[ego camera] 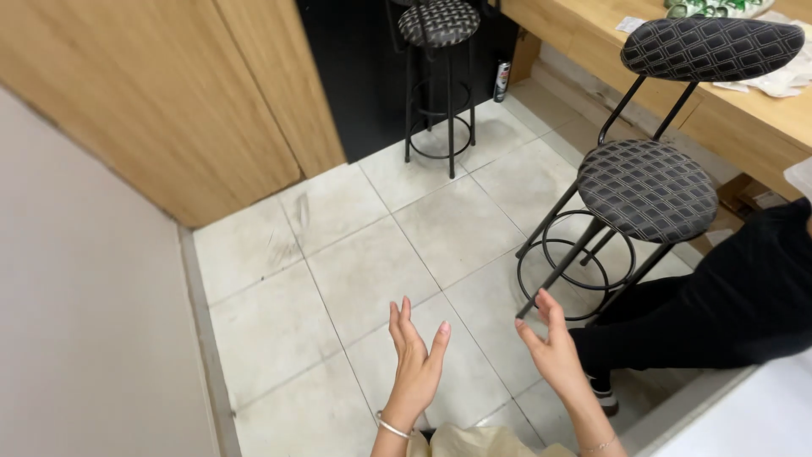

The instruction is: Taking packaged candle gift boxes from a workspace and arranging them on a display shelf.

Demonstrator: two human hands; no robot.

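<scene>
My left hand [414, 360] is raised in front of me with its fingers straight and apart, holding nothing. A thin bracelet circles its wrist. My right hand [554, 347] hovers beside it, fingers loosely spread and empty, palm turned toward the left hand. Both hang over a pale tiled floor [355, 262]. Just beyond my right hand stands a black bar stool [647, 190] with a patterned padded seat and backrest on a metal frame; the hand is close to its lower ring but apart from it.
A second stool [438, 25] stands at the back by a dark opening. A wooden counter [592, 30] runs along the upper right with papers on it. Wooden panels [169, 101] and a pale wall [76, 296] close the left. A person in black [744, 296] sits at right.
</scene>
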